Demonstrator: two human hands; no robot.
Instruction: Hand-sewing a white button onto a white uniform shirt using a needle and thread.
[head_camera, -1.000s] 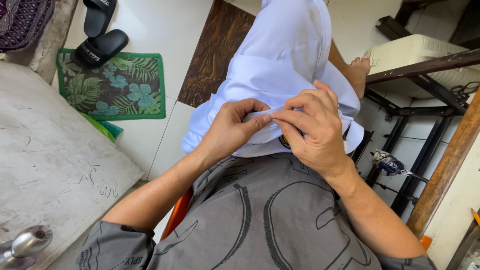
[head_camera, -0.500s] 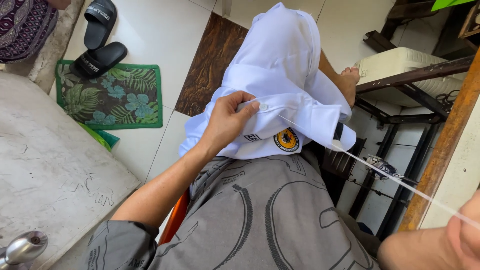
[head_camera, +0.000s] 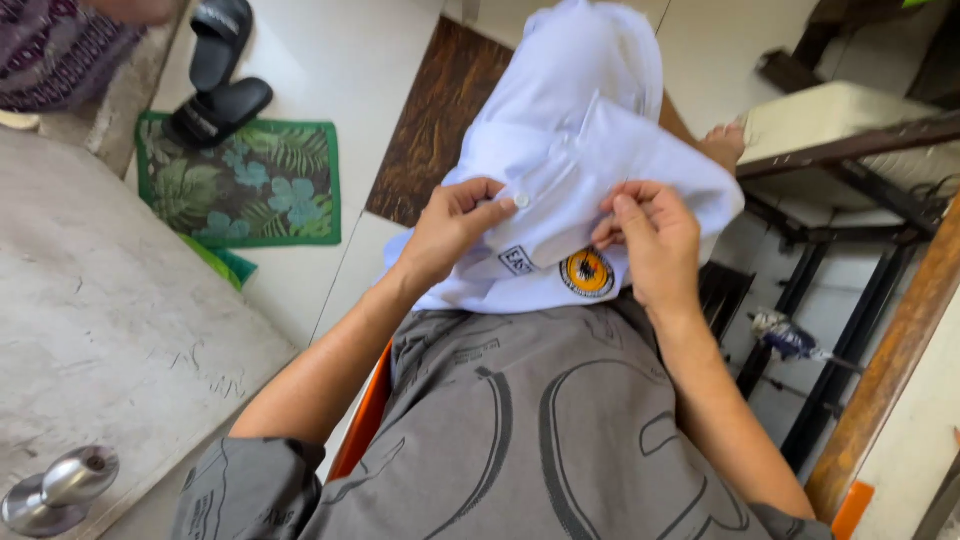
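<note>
On my far left a metal door knob (head_camera: 55, 490) stuck out beside a grey concrete slab (head_camera: 100, 300), and past it a leaf-patterned mat (head_camera: 250, 180) lay on the floor with black sandals (head_camera: 215, 85) at its edge. Over my lap lay the white shirt (head_camera: 585, 110). My left hand (head_camera: 450, 235) was closed on its fabric, thumb just beside a small white button (head_camera: 521, 201). My right hand (head_camera: 650, 235) pinched the folded cloth above a round yellow badge (head_camera: 587, 272). Further right stood a dark metal frame (head_camera: 850, 200).
</note>
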